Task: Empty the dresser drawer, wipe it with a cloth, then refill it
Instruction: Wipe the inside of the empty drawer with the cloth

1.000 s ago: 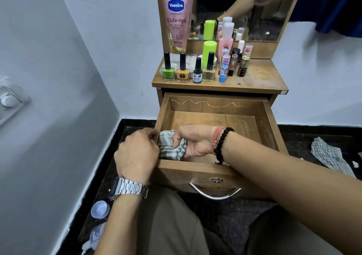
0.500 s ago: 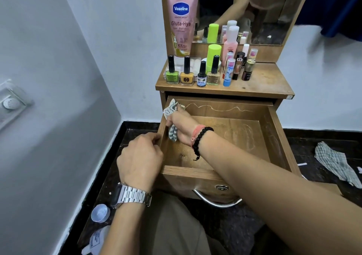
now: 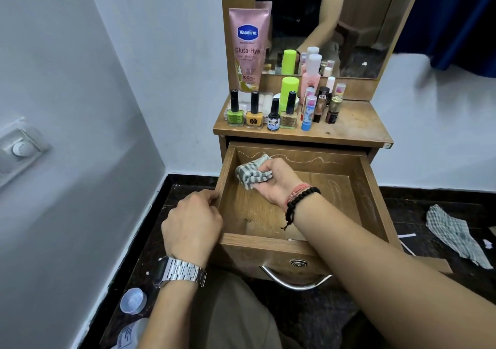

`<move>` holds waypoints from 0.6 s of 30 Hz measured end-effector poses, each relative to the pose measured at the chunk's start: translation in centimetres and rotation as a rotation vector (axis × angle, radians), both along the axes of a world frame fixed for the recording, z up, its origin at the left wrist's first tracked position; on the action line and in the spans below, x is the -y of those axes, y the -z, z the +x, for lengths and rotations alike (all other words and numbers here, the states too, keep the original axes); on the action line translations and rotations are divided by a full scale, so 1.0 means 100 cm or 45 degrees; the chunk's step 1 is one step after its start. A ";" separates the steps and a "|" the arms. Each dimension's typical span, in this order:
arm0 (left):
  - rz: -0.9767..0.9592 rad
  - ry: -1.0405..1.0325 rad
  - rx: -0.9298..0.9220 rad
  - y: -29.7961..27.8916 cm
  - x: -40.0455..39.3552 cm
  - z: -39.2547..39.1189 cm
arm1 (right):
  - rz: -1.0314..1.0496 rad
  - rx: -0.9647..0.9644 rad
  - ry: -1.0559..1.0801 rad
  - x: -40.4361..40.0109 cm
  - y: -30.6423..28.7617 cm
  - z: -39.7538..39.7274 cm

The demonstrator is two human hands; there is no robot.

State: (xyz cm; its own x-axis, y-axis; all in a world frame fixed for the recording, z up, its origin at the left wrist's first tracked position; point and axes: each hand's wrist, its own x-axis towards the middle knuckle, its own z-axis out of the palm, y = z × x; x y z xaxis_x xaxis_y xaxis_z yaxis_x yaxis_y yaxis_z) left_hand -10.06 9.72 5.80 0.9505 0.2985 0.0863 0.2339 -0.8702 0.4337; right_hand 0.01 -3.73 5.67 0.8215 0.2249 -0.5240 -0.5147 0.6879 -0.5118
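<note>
Starting at the far left, a white wall switch plate with a round dial (image 3: 19, 148) sits on the grey wall, and low on the dark floor lie a small round translucent lid (image 3: 133, 300) and, just below it, a white labelled plastic bottle (image 3: 130, 333) cut off by the frame edge. The left hand (image 3: 193, 225), with a silver metal link watch (image 3: 182, 271) on its wrist, grips the left wall of the pulled-out brown wooden dresser drawer (image 3: 373, 201) near its front corner, fingers curled over the top edge. Inside the drawer, at the back left corner, the right hand (image 3: 276, 181) clutches a bunched grey-and-white checked cloth (image 3: 251, 173), fingers wrapped tightly round it, and holds it down near the floor of the drawer, close to the back wall. A black bead bracelet (image 3: 300, 203) and a reddish thread band circle that wrist. The drawer holds nothing but the hand and cloth; chalky streaks mark its wood. A curved metal handle (image 3: 295, 281) hangs on its front. On the wooden dresser top (image 3: 357, 126) stand a pink Vaseline lotion tube (image 3: 248, 50), a row of nail polish bottles (image 3: 253, 112) and other small cosmetics. Far right, on the floor, lies a second crumpled checked cloth (image 3: 453, 234).
</note>
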 end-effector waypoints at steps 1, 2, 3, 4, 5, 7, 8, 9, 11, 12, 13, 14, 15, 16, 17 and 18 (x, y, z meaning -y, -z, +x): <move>0.003 0.003 0.005 0.001 0.000 0.000 | 0.010 -0.016 0.060 -0.006 0.000 0.003; 0.007 0.007 0.011 0.001 -0.001 0.001 | 0.011 -0.031 0.103 -0.013 0.000 0.006; 0.014 0.011 0.019 0.002 -0.001 0.000 | 0.010 -0.048 0.147 -0.020 -0.001 0.008; 0.021 0.017 0.025 0.003 -0.002 0.000 | 0.009 -0.065 0.199 -0.027 -0.001 0.011; 0.025 0.023 0.029 0.004 -0.002 0.000 | 0.023 -0.081 0.260 -0.033 -0.002 0.014; 0.030 0.023 0.036 0.005 -0.003 0.001 | 0.071 -0.108 0.374 -0.040 -0.006 0.020; 0.034 0.021 0.035 0.005 -0.003 0.001 | 0.107 -0.120 0.417 -0.042 -0.008 0.022; 0.036 0.018 0.032 0.005 -0.003 0.001 | 0.151 -0.122 0.452 -0.041 -0.009 0.023; 0.029 0.012 0.027 0.005 -0.003 0.002 | 0.262 -0.110 0.520 -0.037 -0.012 0.023; 0.025 0.010 0.026 0.005 -0.004 0.002 | 0.322 -0.111 0.550 -0.033 -0.013 0.022; 0.026 0.009 0.027 0.005 -0.004 0.002 | 0.353 -0.111 0.565 -0.029 -0.016 0.021; 0.028 0.009 0.026 0.005 -0.004 0.001 | 0.359 -0.112 0.571 -0.024 -0.017 0.019; 0.029 0.009 0.026 0.004 -0.004 0.001 | 0.352 -0.111 0.578 -0.019 -0.019 0.016; 0.028 0.009 0.027 0.004 -0.003 0.000 | 0.331 -0.104 0.582 -0.013 -0.020 0.013; 0.028 0.009 0.028 0.004 -0.003 0.000 | 0.282 -0.097 0.570 -0.005 -0.022 0.009; 0.026 0.007 0.030 0.004 -0.002 0.000 | 0.218 -0.089 0.547 0.002 -0.023 0.006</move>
State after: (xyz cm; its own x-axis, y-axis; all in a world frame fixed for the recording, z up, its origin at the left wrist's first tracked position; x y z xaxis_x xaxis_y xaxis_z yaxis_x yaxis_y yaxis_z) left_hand -10.02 9.93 5.37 0.9497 0.2914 0.1149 0.2191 -0.8801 0.4212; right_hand 0.62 -3.95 7.95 0.8233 -0.0399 -0.5662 -0.1936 0.9179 -0.3463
